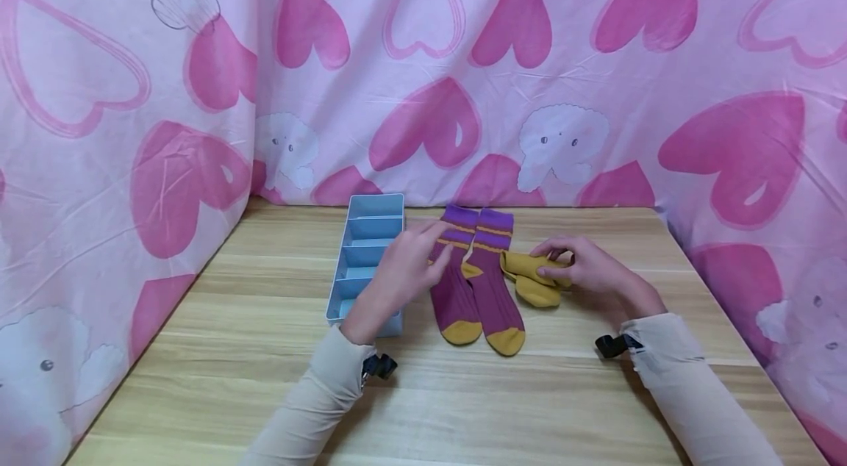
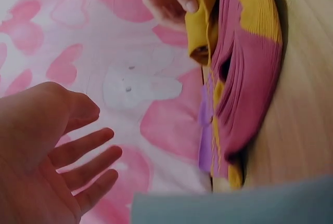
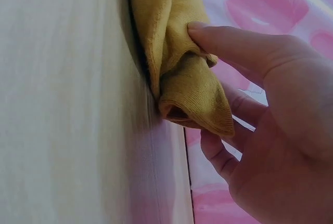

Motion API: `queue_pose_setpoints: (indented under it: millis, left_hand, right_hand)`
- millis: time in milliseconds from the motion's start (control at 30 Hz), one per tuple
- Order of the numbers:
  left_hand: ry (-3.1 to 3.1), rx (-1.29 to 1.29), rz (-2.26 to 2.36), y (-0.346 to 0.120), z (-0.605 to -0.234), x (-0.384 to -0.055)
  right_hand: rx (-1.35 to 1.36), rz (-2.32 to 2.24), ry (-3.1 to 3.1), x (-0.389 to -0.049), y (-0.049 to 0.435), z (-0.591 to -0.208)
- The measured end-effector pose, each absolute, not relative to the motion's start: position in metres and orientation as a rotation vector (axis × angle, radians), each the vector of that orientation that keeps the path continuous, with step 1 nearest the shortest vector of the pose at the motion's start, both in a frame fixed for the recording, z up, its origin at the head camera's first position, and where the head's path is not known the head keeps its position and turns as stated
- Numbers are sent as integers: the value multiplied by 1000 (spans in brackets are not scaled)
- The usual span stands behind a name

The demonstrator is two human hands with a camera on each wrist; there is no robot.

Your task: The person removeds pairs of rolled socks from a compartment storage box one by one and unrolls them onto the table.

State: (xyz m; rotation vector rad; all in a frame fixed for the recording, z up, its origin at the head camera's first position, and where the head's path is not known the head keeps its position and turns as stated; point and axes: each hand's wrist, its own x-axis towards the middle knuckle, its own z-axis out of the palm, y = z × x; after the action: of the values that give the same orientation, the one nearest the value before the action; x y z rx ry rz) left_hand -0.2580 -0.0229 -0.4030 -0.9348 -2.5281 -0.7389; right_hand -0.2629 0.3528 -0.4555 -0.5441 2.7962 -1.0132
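Observation:
My right hand (image 1: 592,267) pinches the right end of a folded mustard-yellow sock bundle (image 1: 537,293) between thumb and fingers. In the right wrist view the thumb presses the top of the rolled sock cloth (image 3: 195,86), and fingers show behind it. My left hand (image 1: 412,260) hovers with relaxed, spread fingers and holds nothing. It overlaps the edge of a maroon sock (image 1: 455,297) in the head view. A matching maroon sock (image 1: 495,289) lies flat beside that one, both with purple cuffs and mustard toes and heels.
A light-blue divided organizer box (image 1: 376,206) stands left of the socks, partly hidden by my left hand and forearm. The wooden table (image 1: 251,319) meets a pink heart-patterned cloth (image 1: 423,120) at its back and sides.

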Motion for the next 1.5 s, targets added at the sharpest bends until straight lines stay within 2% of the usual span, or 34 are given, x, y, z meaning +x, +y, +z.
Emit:
queue_pose_setpoints:
  millis: [367, 633, 1000, 1500]
  left_hand:
    - [-2641, -1262, -602, 42, -422, -256]
    - [-2702, -1352, -550, 74, -446, -259]
    - [-2796, -1449, -432, 85, -463, -251]
    - [-2811, -1348, -294, 83, -462, -244]
  right_hand:
    - [-490, -1009, 2758, -263, 356, -454]
    - [-490, -971, 2790, -262, 354, -457]
    - [-541, -964, 2778, -262, 351, -452]
    - [-583, -894, 2835, -263, 350, -453]
